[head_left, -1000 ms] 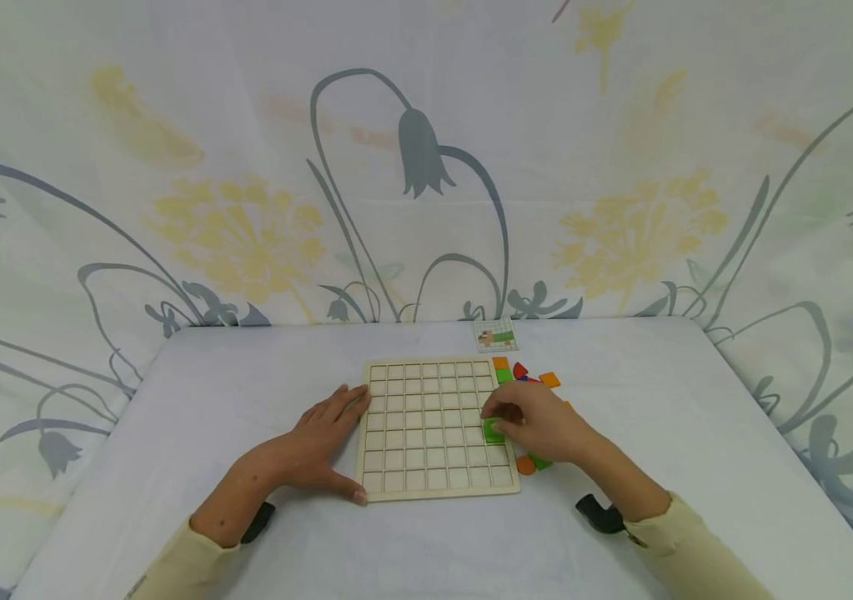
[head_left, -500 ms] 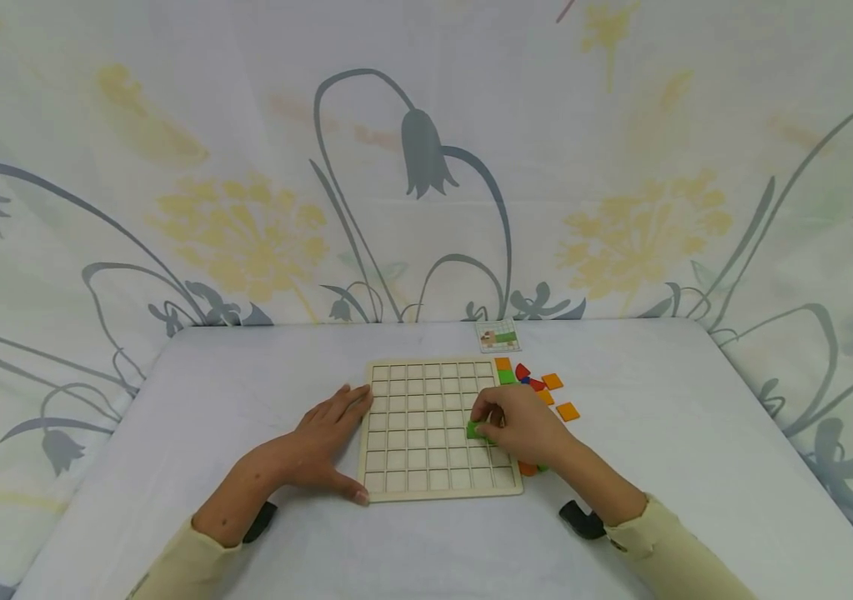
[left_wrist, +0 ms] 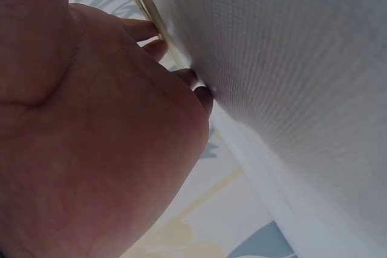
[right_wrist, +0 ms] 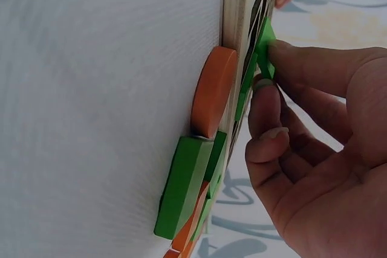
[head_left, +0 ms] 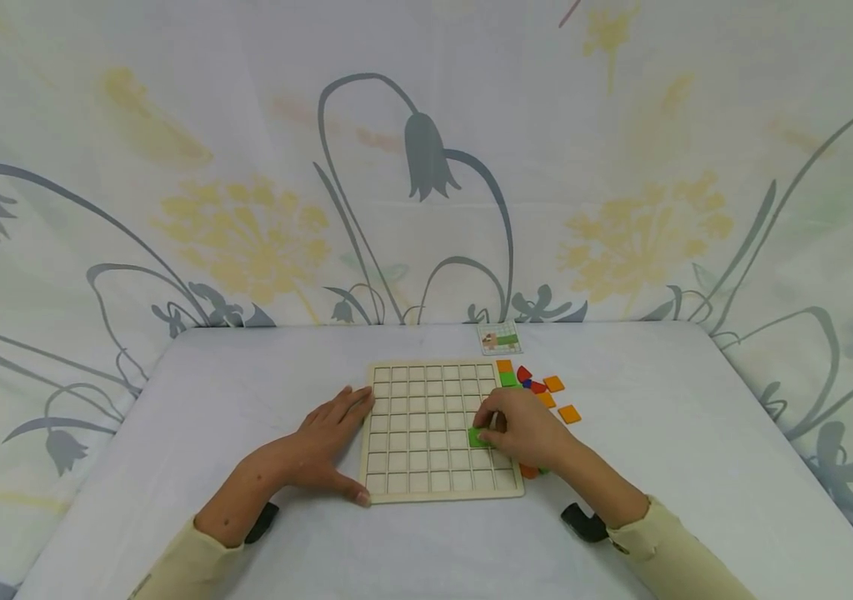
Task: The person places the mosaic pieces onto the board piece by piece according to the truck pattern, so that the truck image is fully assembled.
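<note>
A wooden grid board (head_left: 426, 417) lies flat on the white table. My right hand (head_left: 519, 429) pinches a green square tile (head_left: 479, 437) and holds it down on a cell near the board's right side; the wrist view shows the green tile (right_wrist: 264, 43) between thumb and fingertips against the board (right_wrist: 233, 10). My left hand (head_left: 321, 446) lies flat on the table with straight fingers, its fingertips and thumb against the board's left edge. In the left wrist view the palm (left_wrist: 91, 149) fills most of the picture.
Loose orange, green, red and blue tiles (head_left: 539, 387) lie right of the board, with more orange and green pieces (right_wrist: 199, 149) beside its near right edge. A small picture card (head_left: 499, 337) lies beyond the board. A flowered cloth hangs behind the table.
My right hand has carried the green tile from the board's right edge leftward and lowered it onto a cell. The left hand has stayed in place.
</note>
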The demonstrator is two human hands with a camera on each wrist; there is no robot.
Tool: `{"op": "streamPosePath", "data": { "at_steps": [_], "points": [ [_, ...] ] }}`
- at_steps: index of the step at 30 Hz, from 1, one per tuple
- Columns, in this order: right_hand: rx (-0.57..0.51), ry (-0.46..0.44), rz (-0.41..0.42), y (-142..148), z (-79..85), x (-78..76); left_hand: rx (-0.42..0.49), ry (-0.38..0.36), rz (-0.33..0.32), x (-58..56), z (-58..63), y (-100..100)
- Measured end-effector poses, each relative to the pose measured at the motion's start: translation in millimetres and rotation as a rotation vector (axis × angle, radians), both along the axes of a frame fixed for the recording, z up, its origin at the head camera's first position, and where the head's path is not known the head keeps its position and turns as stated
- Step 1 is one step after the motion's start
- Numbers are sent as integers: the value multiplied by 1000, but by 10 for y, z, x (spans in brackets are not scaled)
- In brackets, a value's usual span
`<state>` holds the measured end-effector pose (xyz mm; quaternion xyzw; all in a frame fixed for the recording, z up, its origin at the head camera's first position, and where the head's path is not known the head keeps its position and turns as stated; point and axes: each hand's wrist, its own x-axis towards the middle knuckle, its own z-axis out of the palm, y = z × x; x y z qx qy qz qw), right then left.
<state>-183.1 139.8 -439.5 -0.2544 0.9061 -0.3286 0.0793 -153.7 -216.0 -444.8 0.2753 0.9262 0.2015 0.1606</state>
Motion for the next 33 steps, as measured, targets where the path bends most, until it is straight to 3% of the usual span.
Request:
{"op": "streamPosePath", "data": {
  "at_steps": [7, 18, 21, 28, 33],
  "points": [
    [0, 22, 10, 46, -18, -18, 1, 5, -3, 5, -9, 1],
    [34, 87, -69, 311, 33, -195, -3, 3, -2, 11, 5, 6],
    [69, 71, -66, 389, 60, -243, -7, 8, -1, 3, 6, 7],
    [118, -3, 25, 478, 101, -268, -16, 9, 3, -1, 1, 8],
    [130, -11, 23, 457, 107, -250, -8, 12, 1, 2, 3, 3]
  ]
}}
